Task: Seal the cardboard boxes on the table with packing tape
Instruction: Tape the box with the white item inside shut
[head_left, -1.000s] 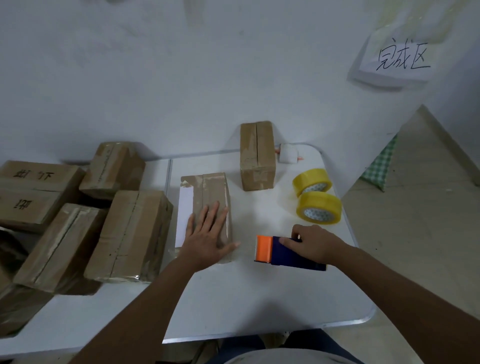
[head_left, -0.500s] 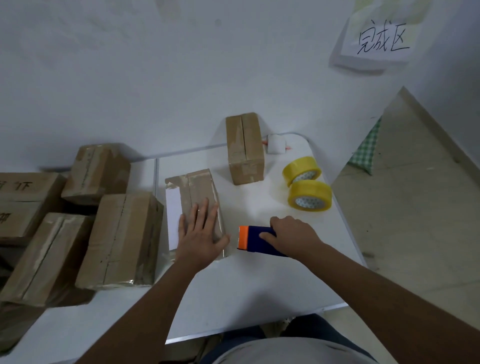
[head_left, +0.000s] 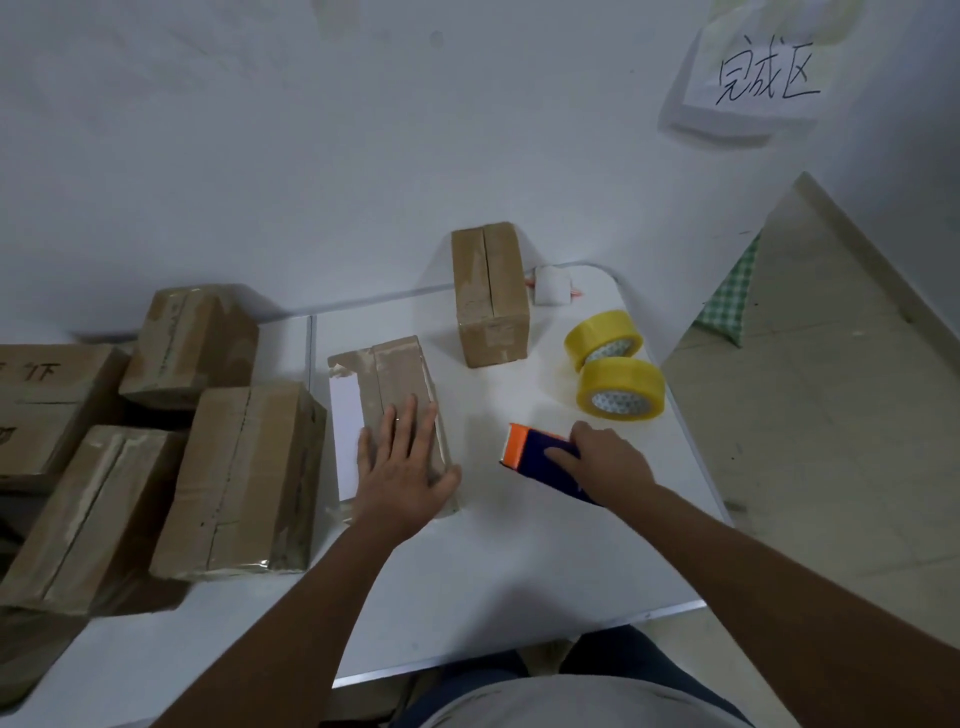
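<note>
The right hand (head_left: 605, 460) has its grip closed over a blue block with an orange end (head_left: 540, 457), fingers curled on top, the block resting on the table (head_left: 519, 582). The left hand (head_left: 402, 467) lies flat, fingers straight, pressing the near end of a flat box (head_left: 400, 379) at mid-table. An upright box (head_left: 491, 293) stands beyond it near the wall. Two yellow tape rolls (head_left: 618, 384) lie touching near the right edge. More boxes (head_left: 244, 478) are piled at left.
</note>
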